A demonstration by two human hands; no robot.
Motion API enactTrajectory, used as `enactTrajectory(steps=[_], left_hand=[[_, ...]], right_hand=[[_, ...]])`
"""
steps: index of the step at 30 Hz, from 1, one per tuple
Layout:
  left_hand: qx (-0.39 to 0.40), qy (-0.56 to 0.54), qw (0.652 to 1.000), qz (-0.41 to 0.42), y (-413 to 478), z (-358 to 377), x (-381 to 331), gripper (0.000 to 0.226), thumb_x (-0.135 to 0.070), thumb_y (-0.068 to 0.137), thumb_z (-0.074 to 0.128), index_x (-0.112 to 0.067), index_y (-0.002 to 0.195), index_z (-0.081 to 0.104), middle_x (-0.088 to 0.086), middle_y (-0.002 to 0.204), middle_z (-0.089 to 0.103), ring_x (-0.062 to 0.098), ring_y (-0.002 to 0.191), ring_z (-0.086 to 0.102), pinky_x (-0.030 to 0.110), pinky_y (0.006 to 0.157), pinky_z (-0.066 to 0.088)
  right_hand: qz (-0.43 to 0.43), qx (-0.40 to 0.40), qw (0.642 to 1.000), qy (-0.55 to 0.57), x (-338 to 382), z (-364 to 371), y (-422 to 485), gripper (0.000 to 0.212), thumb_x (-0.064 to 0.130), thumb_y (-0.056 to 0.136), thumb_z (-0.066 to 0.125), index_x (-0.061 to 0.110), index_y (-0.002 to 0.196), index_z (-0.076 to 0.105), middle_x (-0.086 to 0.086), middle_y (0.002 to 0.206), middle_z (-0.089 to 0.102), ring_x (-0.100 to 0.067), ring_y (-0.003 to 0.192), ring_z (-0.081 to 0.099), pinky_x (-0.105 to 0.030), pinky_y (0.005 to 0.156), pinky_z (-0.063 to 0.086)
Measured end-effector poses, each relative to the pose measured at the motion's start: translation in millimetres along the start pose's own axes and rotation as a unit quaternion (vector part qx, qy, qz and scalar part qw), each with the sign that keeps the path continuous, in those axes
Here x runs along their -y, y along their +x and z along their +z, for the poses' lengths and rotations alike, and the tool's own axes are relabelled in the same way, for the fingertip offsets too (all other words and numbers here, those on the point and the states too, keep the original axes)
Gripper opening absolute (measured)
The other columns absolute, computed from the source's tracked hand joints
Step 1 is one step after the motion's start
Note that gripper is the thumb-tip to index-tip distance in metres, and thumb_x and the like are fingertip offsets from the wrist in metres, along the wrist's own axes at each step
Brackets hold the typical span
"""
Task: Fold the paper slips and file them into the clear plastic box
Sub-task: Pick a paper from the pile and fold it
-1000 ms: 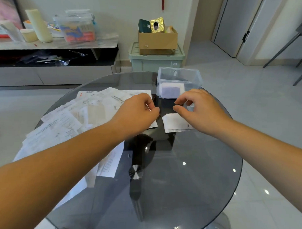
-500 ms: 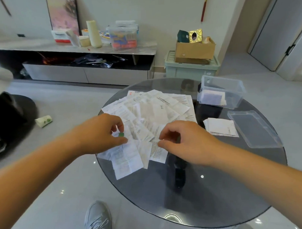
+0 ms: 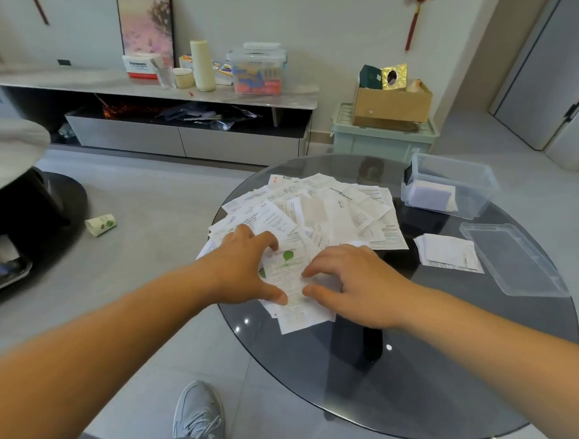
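Observation:
A heap of white paper slips covers the left part of the round glass table. On its near edge lies a slip with green leaf marks. My left hand rests on that slip's left side with fingers spread, thumb on the paper. My right hand presses on its right side, fingers apart. The clear plastic box stands at the table's far right with folded slips inside. A small stack of folded slips lies in front of the box.
The box's clear lid lies at the table's right edge. A paper cup lies on the floor to the left. A low cabinet, a green crate with a cardboard box stand behind. My shoe is below.
Both hands left the folded stack near the box and moved left onto the heap. They now spread flat on the green-marked slip. The camera view swung left.

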State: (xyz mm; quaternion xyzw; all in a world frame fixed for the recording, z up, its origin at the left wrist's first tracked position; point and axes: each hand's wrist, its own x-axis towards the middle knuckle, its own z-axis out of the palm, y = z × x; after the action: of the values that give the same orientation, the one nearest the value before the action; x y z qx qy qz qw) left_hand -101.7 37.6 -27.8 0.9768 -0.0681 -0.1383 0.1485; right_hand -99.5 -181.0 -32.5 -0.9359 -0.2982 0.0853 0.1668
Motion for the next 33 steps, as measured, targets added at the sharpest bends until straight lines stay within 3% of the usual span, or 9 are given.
enactTrajectory(steps=[5, 13, 16, 19, 23, 26, 29, 31, 33], left_hand=[[-0.045, -0.026, 0.998, 0.038, 14, 12, -18, 0.102, -0.061, 0.067, 0.083, -0.034, 0.148, 0.028, -0.003, 0.142, 0.031, 0.017, 0.129, 0.034, 0.034, 0.102, 0.042], [-0.100, -0.008, 0.994, 0.038, 10, 14, -28, 0.106, -0.069, 0.063, 0.080, -0.032, 0.148, 0.029, -0.004, 0.141, 0.033, 0.017, 0.128, 0.035, 0.033, 0.103, 0.039], [-0.126, -0.117, 0.985, 0.000, 7, 4, -38, 0.089, -0.069, 0.071, 0.074, -0.030, 0.141, 0.035, -0.005, 0.133, 0.046, 0.017, 0.120, 0.050, 0.037, 0.100, 0.049], [-0.082, -0.321, 0.942, -0.047, 7, -7, -53, 0.055, -0.054, 0.084, 0.071, -0.027, 0.122, 0.044, -0.007, 0.105, 0.070, 0.014, 0.088, 0.071, 0.039, 0.083, 0.060], [0.002, -0.539, 0.842, 0.003, 10, -7, -85, 0.022, -0.015, 0.094, 0.068, -0.010, 0.102, 0.048, 0.007, 0.097, 0.078, 0.027, 0.093, 0.075, 0.042, 0.087, 0.060], [0.017, -0.523, 0.851, 0.047, 14, -2, -110, 0.006, -0.005, 0.093, 0.066, -0.003, 0.095, 0.061, 0.007, 0.097, 0.077, 0.022, 0.091, 0.075, 0.035, 0.079, 0.062], [0.057, -0.503, 0.861, 0.051, 19, 6, -132, 0.011, -0.008, 0.095, 0.064, -0.006, 0.100, 0.073, 0.003, 0.097, 0.077, 0.016, 0.088, 0.075, 0.027, 0.071, 0.061], [0.082, -0.496, 0.863, 0.048, 21, 13, -142, 0.014, -0.010, 0.097, 0.063, -0.007, 0.105, 0.074, 0.003, 0.098, 0.077, 0.016, 0.088, 0.075, 0.024, 0.068, 0.060], [0.100, -0.504, 0.857, 0.045, 24, 20, -150, 0.016, -0.008, 0.098, 0.061, -0.006, 0.110, 0.071, 0.006, 0.099, 0.077, 0.019, 0.089, 0.076, 0.026, 0.068, 0.060]], right_hand=[[0.101, -0.098, 0.976, 0.167, -19, -5, -8, 0.021, 0.037, 0.086, 0.076, 0.033, 0.106, 0.069, 0.021, 0.101, 0.066, 0.004, 0.094, 0.060, -0.009, 0.078, 0.043], [0.121, -0.151, 0.941, 0.279, -23, -6, 1, 0.012, 0.019, 0.082, 0.082, 0.028, 0.078, 0.074, 0.015, 0.080, 0.073, 0.003, 0.076, 0.066, -0.011, 0.070, 0.049], [0.123, -0.184, 0.925, 0.310, -24, -16, -4, 0.011, 0.017, 0.081, 0.082, 0.025, 0.078, 0.075, 0.011, 0.080, 0.074, 0.000, 0.075, 0.067, -0.009, 0.068, 0.050], [0.133, -0.225, 0.898, 0.354, -32, -34, -18, 0.007, 0.016, 0.082, 0.082, 0.022, 0.082, 0.077, 0.008, 0.079, 0.075, -0.001, 0.072, 0.067, -0.011, 0.065, 0.050], [0.159, -0.242, 0.865, 0.410, -47, -47, -46, 0.009, 0.013, 0.084, 0.080, 0.020, 0.082, 0.075, 0.007, 0.076, 0.075, -0.004, 0.069, 0.069, -0.014, 0.059, 0.049], [0.184, -0.215, 0.865, 0.415, -57, -47, -71, 0.004, 0.012, 0.086, 0.077, 0.014, 0.087, 0.074, 0.006, 0.074, 0.075, -0.006, 0.064, 0.068, -0.019, 0.056, 0.050], [0.209, -0.192, 0.862, 0.420, -70, -42, -94, 0.005, 0.017, 0.091, 0.071, 0.013, 0.089, 0.073, 0.001, 0.082, 0.076, -0.016, 0.070, 0.071, -0.028, 0.060, 0.056], [0.223, -0.203, 0.869, 0.392, -80, -37, -106, 0.009, 0.024, 0.093, 0.068, 0.018, 0.089, 0.074, 0.004, 0.092, 0.073, -0.014, 0.077, 0.071, -0.023, 0.061, 0.054], [0.201, -0.215, 0.904, 0.310, -90, -33, -119, 0.009, 0.035, 0.089, 0.070, 0.027, 0.092, 0.073, 0.013, 0.105, 0.064, -0.007, 0.090, 0.067, -0.017, 0.067, 0.052]])
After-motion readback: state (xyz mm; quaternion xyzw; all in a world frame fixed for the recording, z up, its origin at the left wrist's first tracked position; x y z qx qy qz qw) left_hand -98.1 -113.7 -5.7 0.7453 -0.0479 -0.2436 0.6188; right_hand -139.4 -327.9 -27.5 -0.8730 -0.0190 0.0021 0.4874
